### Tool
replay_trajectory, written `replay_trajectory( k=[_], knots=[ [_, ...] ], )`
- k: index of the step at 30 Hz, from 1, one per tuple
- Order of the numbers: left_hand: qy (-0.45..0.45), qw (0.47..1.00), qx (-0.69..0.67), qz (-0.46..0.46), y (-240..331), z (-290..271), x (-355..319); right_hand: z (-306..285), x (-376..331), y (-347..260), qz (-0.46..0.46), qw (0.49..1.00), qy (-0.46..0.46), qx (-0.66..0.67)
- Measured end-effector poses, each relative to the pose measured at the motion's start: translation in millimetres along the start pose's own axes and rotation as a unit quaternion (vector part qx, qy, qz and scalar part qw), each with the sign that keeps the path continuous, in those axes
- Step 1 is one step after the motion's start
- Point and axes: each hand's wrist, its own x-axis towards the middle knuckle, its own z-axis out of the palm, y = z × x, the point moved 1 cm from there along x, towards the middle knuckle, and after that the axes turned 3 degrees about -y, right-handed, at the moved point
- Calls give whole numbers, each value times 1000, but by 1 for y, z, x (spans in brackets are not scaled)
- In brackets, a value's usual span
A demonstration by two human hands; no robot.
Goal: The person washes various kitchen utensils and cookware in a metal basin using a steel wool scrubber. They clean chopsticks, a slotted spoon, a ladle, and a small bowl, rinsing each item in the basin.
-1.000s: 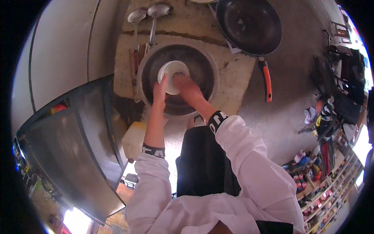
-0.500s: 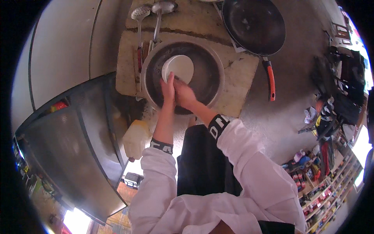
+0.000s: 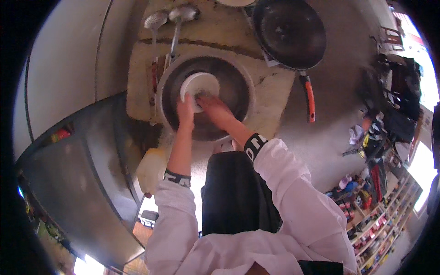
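A white bowl (image 3: 204, 81) is tilted inside a wide metal basin (image 3: 245, 75), with its open side up. My left hand (image 3: 185, 109) is closed on the bowl's near left rim, thumb over the edge. My right hand (image 3: 215, 110) reaches into the bowl, fingers bent and pressed to its inner wall. A small dark bit shows at those fingertips; its kind is hidden by the hand. The basin rests on a worn, pale tabletop (image 3: 272, 96).
A slotted skimmer (image 3: 156, 19) and a ladle (image 3: 183, 13) lie beyond the basin on the left. A black frying pan (image 3: 288, 32) with an orange handle is at the far right. A pale plastic jug (image 3: 150, 172) stands left of my forearm. Shelves of goods (image 3: 380, 215) are at right.
My hands have moved apart, the left staying on the bowl's rim and the right pushing deeper into the bowl. The whole view has shifted slightly, so things appear further left.
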Motion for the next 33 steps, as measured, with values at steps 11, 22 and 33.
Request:
replay_trajectory(
  k=[11,22,33],
  knots=[
    [173,976,-66,114,-46,35,-20,-8,13,-10,319,868,294,243],
    [62,966,-234,88,-41,37,-32,32,34,-10,493,797,243,250],
    [94,987,-107,69,-35,24,-48,31,16,-14,340,856,263,286]
  ],
)
